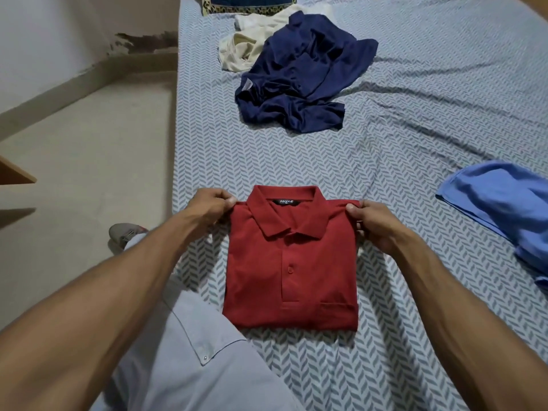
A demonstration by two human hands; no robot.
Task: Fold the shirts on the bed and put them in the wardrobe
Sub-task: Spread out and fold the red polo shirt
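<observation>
Two hands (207, 204) (375, 223) on red polo (290, 262) (sleeves hidden).

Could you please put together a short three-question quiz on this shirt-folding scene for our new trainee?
1. True or false: the red polo shirt lies folded on the bed, collar away from the person.
2. Multiple choice: what does the left hand do? A) rests flat on the bed; B) pinches the red shirt's shoulder corner; C) holds the navy shirt.
3. Fill in: the cream garment lies partly under the ____ shirt.

Key: 1 true. 2 B; the right hand pinches the opposite shoulder. 3 navy; both lie crumpled and unfolded at the far end, and a light blue garment lies at the right edge.
</observation>
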